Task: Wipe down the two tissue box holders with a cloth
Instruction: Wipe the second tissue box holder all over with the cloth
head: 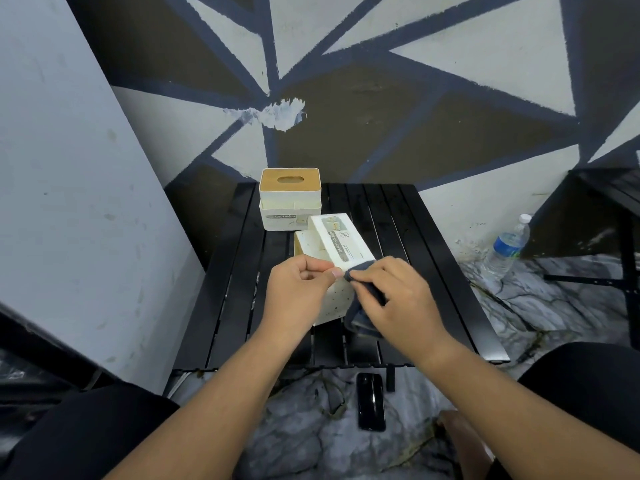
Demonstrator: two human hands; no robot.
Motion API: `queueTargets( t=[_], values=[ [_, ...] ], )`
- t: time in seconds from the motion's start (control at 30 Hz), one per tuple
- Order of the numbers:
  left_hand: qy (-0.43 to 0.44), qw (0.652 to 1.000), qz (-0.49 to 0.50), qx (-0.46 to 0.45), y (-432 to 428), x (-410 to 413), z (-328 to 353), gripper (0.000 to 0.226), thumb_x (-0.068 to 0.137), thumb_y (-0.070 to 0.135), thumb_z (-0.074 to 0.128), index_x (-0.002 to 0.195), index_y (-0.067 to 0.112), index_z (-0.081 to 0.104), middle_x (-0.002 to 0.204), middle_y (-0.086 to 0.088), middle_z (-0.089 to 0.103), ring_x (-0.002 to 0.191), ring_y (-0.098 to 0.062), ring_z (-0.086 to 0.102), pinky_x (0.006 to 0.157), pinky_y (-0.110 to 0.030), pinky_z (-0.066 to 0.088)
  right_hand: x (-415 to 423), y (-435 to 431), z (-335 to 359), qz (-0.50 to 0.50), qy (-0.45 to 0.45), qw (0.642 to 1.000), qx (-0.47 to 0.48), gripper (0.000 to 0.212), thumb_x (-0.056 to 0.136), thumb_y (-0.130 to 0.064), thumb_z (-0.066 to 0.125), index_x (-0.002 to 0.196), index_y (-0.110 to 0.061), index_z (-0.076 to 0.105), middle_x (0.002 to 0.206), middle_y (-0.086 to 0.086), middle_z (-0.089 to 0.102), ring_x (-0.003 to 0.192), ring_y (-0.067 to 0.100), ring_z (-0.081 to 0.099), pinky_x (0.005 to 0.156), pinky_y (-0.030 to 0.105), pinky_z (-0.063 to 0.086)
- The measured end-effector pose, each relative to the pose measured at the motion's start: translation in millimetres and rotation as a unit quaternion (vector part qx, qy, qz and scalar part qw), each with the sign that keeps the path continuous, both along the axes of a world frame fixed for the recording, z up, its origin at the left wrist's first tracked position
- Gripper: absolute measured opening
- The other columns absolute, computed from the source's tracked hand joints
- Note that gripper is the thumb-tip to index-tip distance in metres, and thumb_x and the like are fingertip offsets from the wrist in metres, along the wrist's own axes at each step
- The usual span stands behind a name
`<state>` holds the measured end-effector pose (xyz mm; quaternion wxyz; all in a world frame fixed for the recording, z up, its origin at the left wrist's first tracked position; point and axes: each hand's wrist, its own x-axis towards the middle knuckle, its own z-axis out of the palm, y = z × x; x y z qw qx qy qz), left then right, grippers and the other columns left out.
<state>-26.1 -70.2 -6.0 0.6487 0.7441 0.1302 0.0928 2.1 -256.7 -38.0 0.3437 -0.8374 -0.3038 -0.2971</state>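
Observation:
One white tissue box holder (pixel 289 201) with a wooden slotted lid stands upright at the back of the black slatted table (pixel 426 271). A second white tissue box holder (pixel 337 244) lies tilted on its side in the table's middle. My left hand (pixel 298 289) grips its near left edge. My right hand (pixel 398 296) holds a dark grey cloth (pixel 363 306) pressed against the holder's near right corner; part of the cloth hangs below my palm.
A black phone (pixel 371 401) lies on the marbled floor below the table's front edge. A water bottle (pixel 507 247) stands on the floor at the right. A grey panel leans at the left, a dark chair frame at the far right.

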Motion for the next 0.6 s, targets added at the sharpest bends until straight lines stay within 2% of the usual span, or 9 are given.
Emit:
queueTargets(
  t=[0.13,0.33,0.4,0.5,0.6],
  values=[
    [0.004,1.000,0.009,0.006,-1.5,0.3,1.4,0.007,0.091,0.019,0.088,0.094,0.017,0.081,0.085,-0.002,0.082,0.090,-0.021,0.080,0.091,-0.038,0.063,13.6,-14.8,6.4,-0.054,0.043,0.997,0.044,0.013,0.096,-0.011,0.078,0.107,-0.016,0.082,0.104,-0.006,0.070,0.099,0.016,0.067,0.087,0.039,0.056],
    [0.002,1.000,0.004,0.010,1.4,0.4,1.9,0.006,0.092,0.019,0.087,0.094,0.018,0.082,0.087,0.001,0.082,0.089,-0.015,0.079,0.087,-0.031,0.062,3.7,4.2,13.6,-0.001,0.028,1.000,-0.009,0.017,0.097,-0.015,0.080,0.113,-0.015,0.083,0.097,-0.005,0.067,0.094,0.016,0.062,0.084,0.030,0.053],
    [0.002,1.000,0.007,0.015,1.3,0.6,1.9,0.006,0.092,0.019,0.087,0.094,0.018,0.082,0.085,0.001,0.081,0.087,-0.015,0.078,0.083,-0.024,0.060,14.7,7.9,28.7,-0.004,0.060,0.998,-0.024,0.016,0.099,-0.021,0.077,0.113,-0.022,0.084,0.097,-0.008,0.065,0.096,0.015,0.060,0.085,0.030,0.052],
    [0.007,1.000,0.009,0.017,-0.4,0.7,2.4,0.007,0.092,0.020,0.088,0.093,0.018,0.082,0.083,-0.002,0.080,0.086,-0.017,0.077,0.074,-0.013,0.056,51.5,22.4,56.9,0.009,0.141,0.985,-0.095,0.017,0.102,-0.030,0.072,0.113,-0.031,0.084,0.097,-0.010,0.061,0.100,0.015,0.059,0.090,0.033,0.052],
    [0.011,1.000,0.011,0.017,0.6,1.0,3.5,0.007,0.092,0.021,0.088,0.094,0.019,0.081,0.082,-0.003,0.080,0.085,-0.017,0.077,0.072,-0.011,0.054,96.4,42.4,77.5,0.012,0.193,0.972,-0.135,0.016,0.102,-0.030,0.071,0.109,-0.033,0.085,0.097,-0.014,0.059,0.100,0.013,0.061,0.094,0.035,0.052]
  ],
)
